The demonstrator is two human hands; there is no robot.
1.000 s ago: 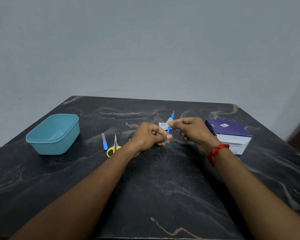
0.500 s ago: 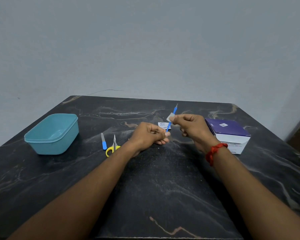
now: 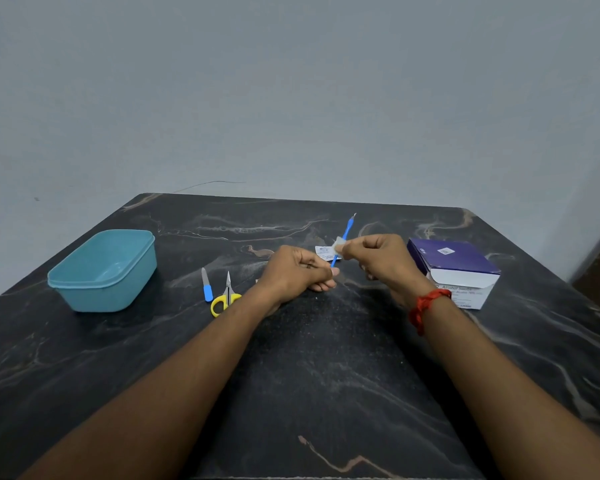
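Against a grey wall (image 3: 291, 98), black marbled table (image 3: 326, 375), blue tool (image 3: 345, 233) held above it.

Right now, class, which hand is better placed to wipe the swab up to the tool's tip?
The right hand: it pinches the white swab round the blue tool, below the bare tip. The left hand grips the tool's lower end and is probably needed to steady it.

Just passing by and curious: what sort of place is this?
Probably a home corner set up for cleaning nail tools: a dark marble-look table by a bare wall, an alcohol swab box, small scissors and a nail file.
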